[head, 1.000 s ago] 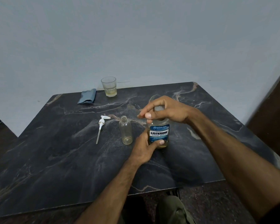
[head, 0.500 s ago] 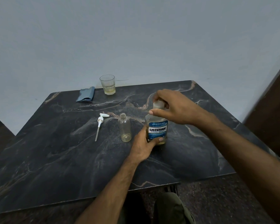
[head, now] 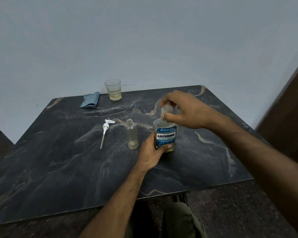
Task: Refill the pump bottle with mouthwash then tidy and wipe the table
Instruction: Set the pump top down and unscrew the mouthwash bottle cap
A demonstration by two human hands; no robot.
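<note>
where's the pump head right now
The pump head lies flat on the table, left of the empty pump bottle, nearer than the blue cloth.

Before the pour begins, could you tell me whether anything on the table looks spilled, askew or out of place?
Nothing looks spilled. The white pump head lies on its side on the table, left of the uncapped, upright pump bottle, as expected mid-refill.

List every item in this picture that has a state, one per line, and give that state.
Mouthwash bottle: upright, held by left hand.
Cap: gripped by right hand, at bottle neck.
Pump bottle: upright, open, almost empty.
Pump head: lying on table.
Glass: upright, little liquid.
Cloth: folded.
</note>
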